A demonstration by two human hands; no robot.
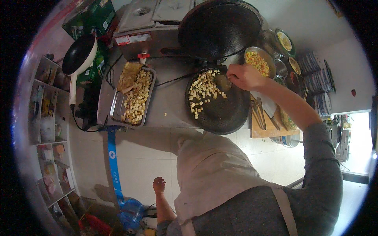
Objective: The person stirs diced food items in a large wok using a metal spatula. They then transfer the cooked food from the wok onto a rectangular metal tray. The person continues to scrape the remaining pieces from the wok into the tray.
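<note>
My right hand (245,77) is over the right side of a round black electric griddle (227,115), its fingers closed. Beneath the fingers is a blurred, rounded utensil head (222,82) beside the food; its handle is mostly hidden by the hand. Small pale cubes (203,85), perhaps tofu, are spread across the griddle's upper left. Its dark hinged lid (220,29) stands raised behind. My left hand (159,184) hangs low beside my apron, away from the counter, holding nothing, with fingers loosely bent. More cubes and browned sheets lie in a steel tray (117,104) left of the griddle.
Tongs (260,110) and a knife (276,122) rest on a wooden board (257,132). A bowl of diced vegetables (257,62) stands beside the lid. A white-handled frying pan (78,56) is far left. Power cords (172,80) cross the steel counter (171,100).
</note>
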